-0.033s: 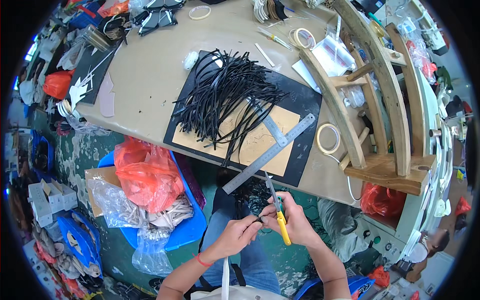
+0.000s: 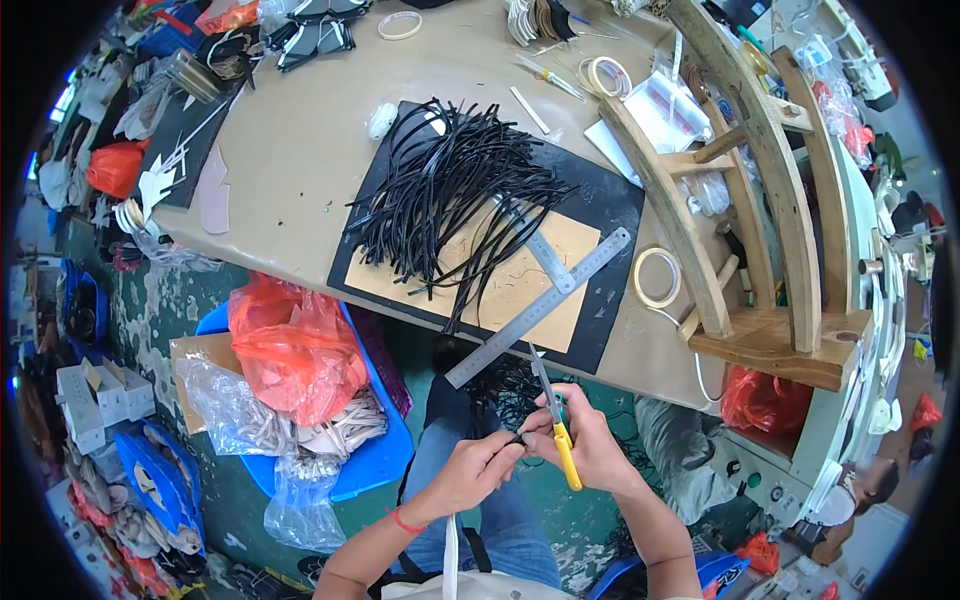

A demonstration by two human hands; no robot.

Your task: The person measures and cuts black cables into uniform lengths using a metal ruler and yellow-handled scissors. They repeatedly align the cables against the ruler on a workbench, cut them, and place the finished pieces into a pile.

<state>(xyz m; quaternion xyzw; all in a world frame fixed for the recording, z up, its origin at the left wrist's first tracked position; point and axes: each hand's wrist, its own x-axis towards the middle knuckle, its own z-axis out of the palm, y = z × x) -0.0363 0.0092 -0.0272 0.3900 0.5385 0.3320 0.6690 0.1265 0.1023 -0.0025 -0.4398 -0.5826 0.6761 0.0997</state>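
Observation:
My right hand [image 2: 598, 452] grips a pair of scissors [image 2: 553, 415] with yellow handles, blades pointing up toward the table edge. My left hand [image 2: 468, 472] pinches a short black strap piece [image 2: 519, 438] right at the scissors, above my lap. On the table ahead, a big pile of long black straps [image 2: 450, 185] lies across a black cutting mat [image 2: 610, 200] with a tan board [image 2: 480, 285] on it. A steel ruler [image 2: 545, 303] lies slanted over the mat's near edge. More black strap bits [image 2: 500, 378] lie below the table edge.
A curved wooden frame [image 2: 755, 190] stands at the table's right, with a tape roll [image 2: 657, 277] beside it. To my left is a blue bin [image 2: 375, 455] holding an orange plastic bag [image 2: 290, 345] and pale strips. Clutter covers the table's far side and the floor.

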